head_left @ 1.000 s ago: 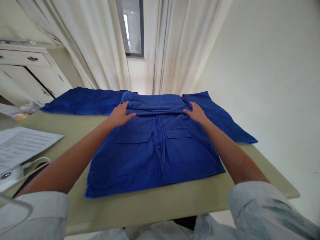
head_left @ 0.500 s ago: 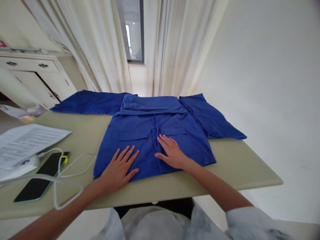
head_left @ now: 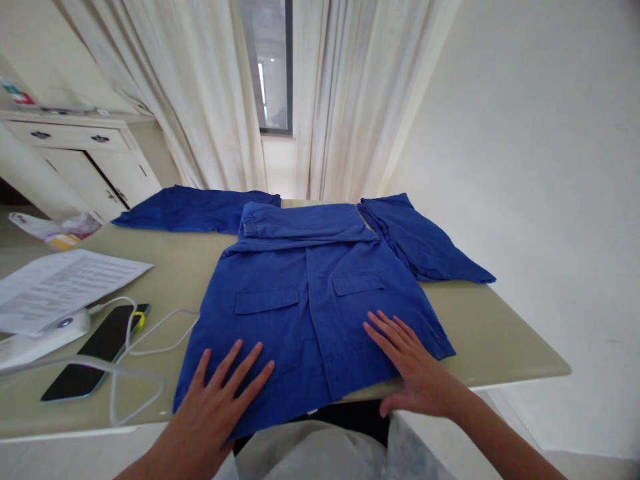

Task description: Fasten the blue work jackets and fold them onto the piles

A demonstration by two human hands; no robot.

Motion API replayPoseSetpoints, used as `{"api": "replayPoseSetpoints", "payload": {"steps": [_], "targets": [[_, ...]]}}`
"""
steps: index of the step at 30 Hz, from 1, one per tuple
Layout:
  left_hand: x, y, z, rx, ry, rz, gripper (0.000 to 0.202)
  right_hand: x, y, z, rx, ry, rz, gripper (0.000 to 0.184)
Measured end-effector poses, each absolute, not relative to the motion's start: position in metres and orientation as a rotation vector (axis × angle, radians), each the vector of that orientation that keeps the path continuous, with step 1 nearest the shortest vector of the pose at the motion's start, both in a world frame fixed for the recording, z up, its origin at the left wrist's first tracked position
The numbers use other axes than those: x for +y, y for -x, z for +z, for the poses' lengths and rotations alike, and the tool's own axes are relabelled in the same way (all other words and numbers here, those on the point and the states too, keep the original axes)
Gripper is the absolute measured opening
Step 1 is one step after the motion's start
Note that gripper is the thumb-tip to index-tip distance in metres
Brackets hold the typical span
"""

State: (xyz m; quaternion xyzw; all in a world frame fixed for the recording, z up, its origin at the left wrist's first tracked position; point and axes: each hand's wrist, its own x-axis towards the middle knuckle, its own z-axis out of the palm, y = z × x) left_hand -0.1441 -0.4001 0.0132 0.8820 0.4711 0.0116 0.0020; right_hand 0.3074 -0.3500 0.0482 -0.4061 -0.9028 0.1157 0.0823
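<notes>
Touching blue jacket point(head_left: 295, 320), left hand point(head_left: 215, 407), right hand point(head_left: 415, 377)

Soft daylight is coming through the window point(head_left: 265, 67) between pale curtains point(head_left: 173, 87), leaving faint shadows along the blue work jacket point(head_left: 310, 313). Wide-angle distortion is bending the tabletop point(head_left: 480, 333) edges; the far cabinet point(head_left: 85, 157) is looking slightly soft, perhaps from compression.

My cream table point(head_left: 493, 333) carries the blue work jacket point(head_left: 305, 313) in the middle, its sleeves spread along the far edge — to the left lie a printed sheet point(head_left: 65, 287), a black smartphone point(head_left: 95, 353) and a white device, perhaps a charger point(head_left: 55, 330), with a white cable point(head_left: 173, 343) looping beside them.
</notes>
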Motion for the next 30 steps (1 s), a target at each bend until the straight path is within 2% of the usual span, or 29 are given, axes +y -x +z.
{"api": "replayPoseSetpoints", "payload": {"steps": [1,5,10,13,16,20,23,25,26,30], "targets": [[-0.404,0.153,0.012,1.538,-2.742,0.02,0.114,-0.361,-0.321,0.041,-2.679,1.273,0.263,0.128],[-0.421,0.195,0.002,1.491,-2.625,-0.034,0.117,-0.402,-0.348,0.019,-2.564,1.42,0.02,0.103],[-0.438,0.224,0.005,1.256,-2.602,0.107,0.101,-0.423,-0.361,0.05,-2.561,1.333,0.029,0.102],[-0.419,0.211,0.039,1.48,-2.631,0.422,0.088,-0.406,-0.37,0.09,-2.482,1.334,-0.157,0.098],[-0.377,0.181,0.095,1.628,-2.525,0.822,0.078,-0.363,-0.37,0.136,-2.341,1.396,-0.436,0.085],[-0.292,0.152,0.163,1.776,-2.373,1.466,0.059,-0.26,-0.345,0.202,-2.233,1.595,-0.643,0.058],[-0.212,0.152,0.188,1.925,-2.29,1.617,0.042,-0.163,-0.315,0.242,-2.298,1.658,-0.636,0.054],[-0.162,0.16,0.188,2.065,-2.17,1.516,0.045,-0.107,-0.297,0.251,-2.181,1.667,-0.669,0.057],[-0.141,0.164,0.182,2.132,-2.055,1.448,0.053,-0.085,-0.291,0.248,-2.104,1.668,-0.683,0.06],[-0.098,0.18,0.133,2.233,-1.316,1.181,0.083,-0.051,-0.288,0.19,-1.847,1.882,-0.519,0.06]]}}
